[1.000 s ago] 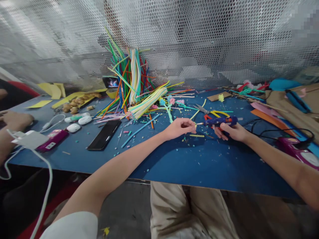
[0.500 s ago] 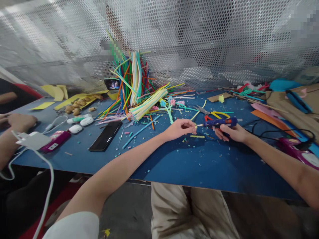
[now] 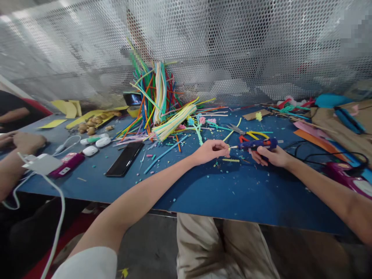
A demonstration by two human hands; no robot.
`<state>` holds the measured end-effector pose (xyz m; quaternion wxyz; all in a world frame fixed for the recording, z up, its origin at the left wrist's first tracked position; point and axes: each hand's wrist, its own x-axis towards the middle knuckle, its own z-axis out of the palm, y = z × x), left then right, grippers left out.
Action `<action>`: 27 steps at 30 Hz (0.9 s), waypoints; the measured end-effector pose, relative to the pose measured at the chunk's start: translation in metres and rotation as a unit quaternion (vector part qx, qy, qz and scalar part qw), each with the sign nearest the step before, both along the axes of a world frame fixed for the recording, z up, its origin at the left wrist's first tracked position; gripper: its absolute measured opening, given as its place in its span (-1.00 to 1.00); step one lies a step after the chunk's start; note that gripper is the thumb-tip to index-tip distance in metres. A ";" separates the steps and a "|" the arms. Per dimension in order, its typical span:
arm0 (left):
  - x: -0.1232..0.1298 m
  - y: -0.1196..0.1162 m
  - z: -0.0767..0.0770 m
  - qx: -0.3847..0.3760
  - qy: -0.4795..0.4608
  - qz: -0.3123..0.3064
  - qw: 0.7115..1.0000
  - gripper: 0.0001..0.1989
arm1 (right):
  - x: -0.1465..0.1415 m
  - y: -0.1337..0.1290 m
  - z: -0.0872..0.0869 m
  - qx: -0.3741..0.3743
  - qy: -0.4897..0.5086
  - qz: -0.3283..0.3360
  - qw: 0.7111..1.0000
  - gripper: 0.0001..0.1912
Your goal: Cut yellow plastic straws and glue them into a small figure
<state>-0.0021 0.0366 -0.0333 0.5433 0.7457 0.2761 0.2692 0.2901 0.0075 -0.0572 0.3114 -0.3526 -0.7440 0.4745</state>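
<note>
My right hand (image 3: pixel 267 154) is wrapped round a dark blue glue gun (image 3: pixel 252 144), whose tip points left. Close to that tip, my left hand (image 3: pixel 213 151) pinches a small pale yellow piece (image 3: pixel 229 149) between its fingertips; much of the piece is hidden by the fingers. Just below lies a short yellow strip (image 3: pixel 231 160). Pliers with red and yellow handles (image 3: pixel 247 134) rest behind the glue gun. Behind my left hand is a mint green twisted stem (image 3: pixel 199 135) with pink and blue fuzzy flowers at its top.
A large heap of coloured pipe cleaners (image 3: pixel 158 100) leans at the perforated screen. A black phone (image 3: pixel 124 159) lies on the left, near a purple power strip (image 3: pixel 68 164). Another person's hand (image 3: pixel 30 143) is at the far left. Cardboard and another purple strip (image 3: pixel 345 176) are at right.
The view has shifted very slightly. Both hands keep nearly the same pose, with the glue gun tip still close to the yellow piece.
</note>
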 end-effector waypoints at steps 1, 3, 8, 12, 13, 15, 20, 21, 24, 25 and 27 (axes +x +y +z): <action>0.000 0.000 0.000 -0.002 0.001 0.001 1.000 -0.64 | 0.000 0.000 -0.001 0.002 0.001 -0.001 1.000 -0.47; 0.000 0.000 0.001 -0.004 0.001 0.005 1.000 -0.63 | 0.000 0.000 -0.001 0.002 0.001 -0.002 1.000 -0.47; 0.000 -0.001 0.001 -0.005 0.003 0.004 1.000 -0.63 | 0.000 0.000 0.000 0.003 -0.005 -0.006 1.000 -0.47; 0.000 -0.002 0.003 -0.005 0.006 0.006 1.000 -0.61 | 0.000 0.001 -0.001 0.005 -0.006 -0.004 1.000 -0.47; 0.000 -0.002 0.003 -0.006 0.006 0.006 1.000 -0.61 | 0.000 0.001 -0.001 0.005 -0.006 -0.003 1.000 -0.46; 0.000 -0.003 0.004 -0.006 0.004 0.005 1.000 -0.61 | 0.000 0.000 -0.001 0.004 -0.006 -0.003 1.000 -0.46; 0.000 -0.002 0.002 -0.006 -0.003 0.007 1.000 -0.62 | -0.001 0.000 0.001 0.004 -0.002 0.002 1.000 -0.45; 0.000 -0.002 0.002 -0.006 -0.004 0.007 1.000 -0.62 | -0.001 0.000 0.000 0.004 -0.003 0.003 1.000 -0.45; 0.000 -0.002 0.002 -0.006 -0.003 0.005 1.000 -0.62 | 0.000 0.002 -0.001 0.003 -0.006 0.006 1.000 -0.45; 0.000 -0.002 0.003 -0.006 -0.001 0.005 1.000 -0.61 | 0.001 0.002 -0.001 0.003 -0.007 0.007 1.000 -0.46; 0.000 -0.002 0.003 -0.007 0.002 0.006 1.000 -0.62 | 0.001 0.002 -0.001 0.000 -0.006 0.010 1.000 -0.46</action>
